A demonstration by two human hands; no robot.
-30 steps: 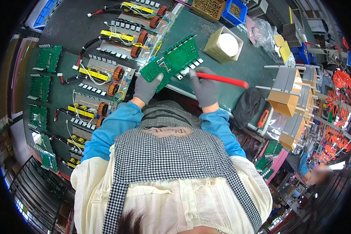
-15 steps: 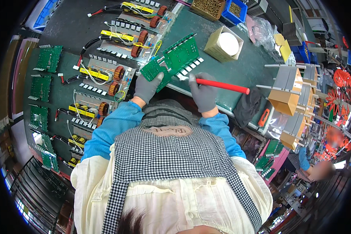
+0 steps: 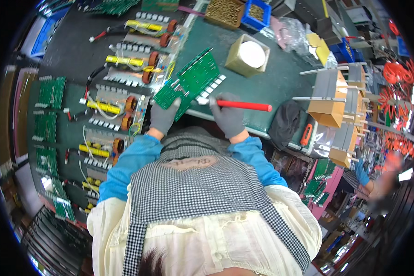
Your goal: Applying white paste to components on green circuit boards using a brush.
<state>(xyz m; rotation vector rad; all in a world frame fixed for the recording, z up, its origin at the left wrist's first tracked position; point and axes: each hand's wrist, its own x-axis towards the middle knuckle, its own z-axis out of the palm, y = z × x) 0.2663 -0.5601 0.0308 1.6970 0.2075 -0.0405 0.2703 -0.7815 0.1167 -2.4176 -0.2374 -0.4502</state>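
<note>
My left hand (image 3: 163,117), in a grey glove, grips the lower left corner of a green circuit board (image 3: 198,76), the thumb on its face. The board is held tilted above the bench's near edge, with a row of white tabs (image 3: 211,89) along its right side. My gloved right hand (image 3: 228,118) is closed around a red rod-shaped tool (image 3: 248,106), whose long end points right. Its other end is hidden by my fingers, close beside the lowest white tabs. I cannot tell whether it touches them.
Several assemblies with yellow transformers (image 3: 101,106) and copper coils line the bench's left, beside green boards (image 3: 52,92). Ahead stand a cardboard box (image 3: 235,59) with a white round thing, and two screw bins (image 3: 224,12). A black cloth (image 3: 286,122), red-orange cutter (image 3: 306,135) and cardboard-sided stacks (image 3: 329,99) are at right.
My view has shifted, so the bench things appear further left and the near ones lower. Both hands keep their hold on the board and the red tool.
</note>
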